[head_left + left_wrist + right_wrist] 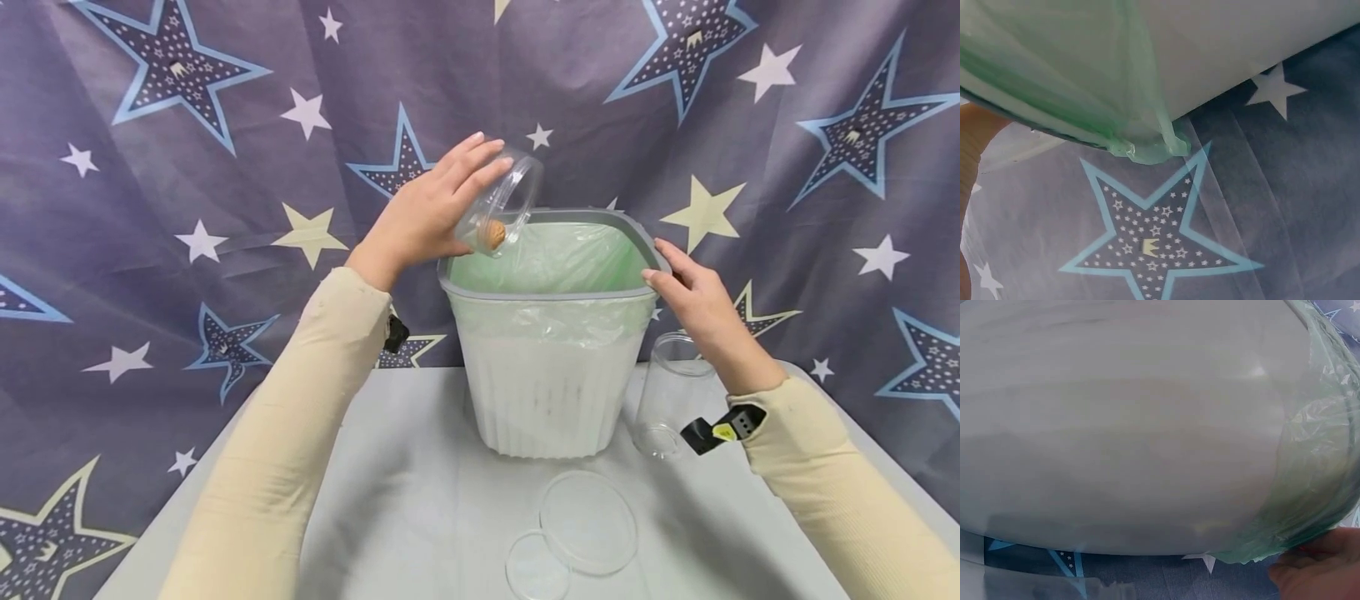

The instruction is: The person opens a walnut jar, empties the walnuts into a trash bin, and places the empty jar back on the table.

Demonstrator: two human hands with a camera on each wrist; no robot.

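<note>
My left hand (431, 204) grips a clear plastic jar (516, 192), tipped on its side above the left part of a white trash bin (547, 375). Inside the jar, near its mouth, lies a walnut-like brown ball (492, 234). A pale green plastic bag (577, 258) lines the bin and folds over its grey rim (551, 296). At the bin's right side, my right hand (701, 308) pinches the rim between thumb and fingers. In the right wrist view, that hand (1319, 565) meets the bag-covered edge. Only part of the left hand (975, 137) shows in the left wrist view.
Another clear jar (663, 400) stands right of the bin, below my right forearm. Two clear round lids (592, 525), one larger, overlap on the white table (420, 517) in front. A star-patterned dark curtain (495, 75) hangs close behind the bin.
</note>
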